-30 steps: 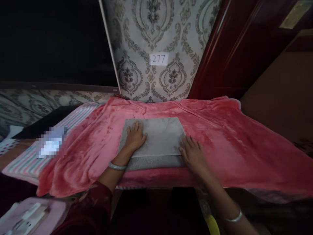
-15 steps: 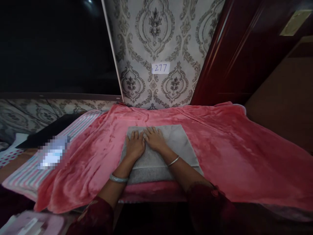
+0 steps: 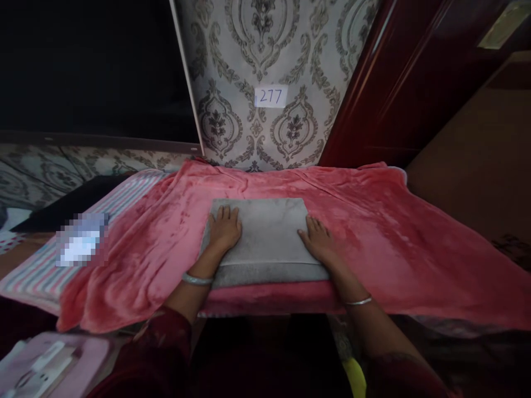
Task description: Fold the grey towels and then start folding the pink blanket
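A grey folded cloth (image 3: 269,232) lies flat on a pink plush blanket (image 3: 415,265) in front of me. It has a seam or fold line near its front edge. My left hand (image 3: 225,228) rests palm down on the cloth's left part, fingers stretched out. At the cloth's right edge lies my right hand (image 3: 320,240), also palm down with its fingers extended, partly over the blanket. Neither hand grips anything. A bracelet circles each wrist.
Left of the blanket is a striped cloth (image 3: 25,282) with a blurred, bright-screened object (image 3: 81,243) on it. A large dark television screen (image 3: 91,66) hangs at the left. Patterned wallpaper with a paper marked 277 (image 3: 271,96) stands behind. A pink stool (image 3: 93,348) is lower left.
My right hand has slid from the cloth's middle to its right edge. My left hand has stayed on the left part. The camera view has tilted slightly downward.
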The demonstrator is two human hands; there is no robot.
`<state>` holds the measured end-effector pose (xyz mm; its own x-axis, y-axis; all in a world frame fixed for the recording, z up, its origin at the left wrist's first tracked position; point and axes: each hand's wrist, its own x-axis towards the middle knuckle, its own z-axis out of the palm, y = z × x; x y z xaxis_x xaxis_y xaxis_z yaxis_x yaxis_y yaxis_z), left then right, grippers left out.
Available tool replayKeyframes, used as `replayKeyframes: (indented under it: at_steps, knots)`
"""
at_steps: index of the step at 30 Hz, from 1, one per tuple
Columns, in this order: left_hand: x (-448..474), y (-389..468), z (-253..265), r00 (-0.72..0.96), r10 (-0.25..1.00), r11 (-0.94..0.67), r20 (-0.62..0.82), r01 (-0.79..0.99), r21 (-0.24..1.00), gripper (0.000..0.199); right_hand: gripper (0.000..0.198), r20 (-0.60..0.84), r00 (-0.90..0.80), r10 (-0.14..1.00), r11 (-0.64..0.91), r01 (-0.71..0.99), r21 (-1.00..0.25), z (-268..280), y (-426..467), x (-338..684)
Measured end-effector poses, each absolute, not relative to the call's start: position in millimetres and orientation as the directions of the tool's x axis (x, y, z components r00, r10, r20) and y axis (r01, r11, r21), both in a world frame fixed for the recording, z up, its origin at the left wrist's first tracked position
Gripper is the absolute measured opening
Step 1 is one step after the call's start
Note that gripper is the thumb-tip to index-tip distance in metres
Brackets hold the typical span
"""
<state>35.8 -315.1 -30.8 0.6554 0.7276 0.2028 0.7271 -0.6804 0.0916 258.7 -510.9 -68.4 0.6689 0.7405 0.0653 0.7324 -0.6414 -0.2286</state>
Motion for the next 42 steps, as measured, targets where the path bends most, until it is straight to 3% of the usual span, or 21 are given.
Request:
replayKeyframes:
  at_steps: [4, 8, 12, 16, 20, 23, 30, 36, 42]
  knots:
    - [32.2, -312.3, -18.3, 0.642, 0.754, -0.656, 0.138, 0.73, 0.189, 0.056, 0.067, 0.141, 0.684, 0.716, -0.645, 0.725, -0.242, -59.3, -519.5, 254.5]
    - [3.4, -317.8, -1.9, 0.604, 0.787, -0.611, 0.123, 0.736, 0.292, 0.055, 0.063, 0.225, 0.507, 0.832, -0.46, 0.857, -0.231, -25.6, -492.0, 207.6]
    - [-34.7, -344.1, -9.2, 0.638, 0.738, -0.674, 0.221, 0.706, 0.215, 0.055, 0.06, 0.16, 0.239, 0.958, -0.199, 0.951, -0.235, -3.9, -446.2, 124.8]
    - [-53.1, -364.0, -35.9, 0.705, 0.697, -0.717, 0.128, 0.684, 0.135, 0.059, 0.06, 0.09, 0.089, 0.992, -0.063, 0.963, -0.261, -12.8, -420.5, 75.2]
    - [-55.6, -364.7, -50.4, 0.723, 0.685, -0.727, 0.085, 0.674, 0.132, 0.059, 0.065, 0.064, 0.109, 0.992, -0.089, 0.964, -0.251, -33.7, -441.7, 89.4]
    - [-56.7, -362.0, -53.9, 0.726, 0.679, -0.733, 0.11, 0.664, 0.147, 0.06, 0.071, 0.07, 0.233, 0.97, -0.215, 0.956, -0.2, -49.0, -485.1, 123.2]
    - [-57.0, -358.5, -64.4, 0.714, 0.665, -0.747, 0.221, 0.644, 0.168, 0.058, 0.073, 0.289, 0.476, 0.831, -0.454, 0.879, -0.145, -98.0, -603.2, 180.2]
    - [-73.0, -358.1, -69.8, 0.708, 0.645, -0.764, 0.289, 0.602, 0.23, 0.056, 0.071, 0.359, 0.401, 0.843, -0.349, 0.915, -0.202, -107.8, -641.2, 205.1]
    - [-123.2, -361.7, -69.1, 0.834, 0.467, -0.883, 0.294, 0.42, 0.211, 0.069, 0.071, 0.409, 0.335, 0.849, -0.249, 0.936, -0.249, -98.2, -633.2, 221.1]
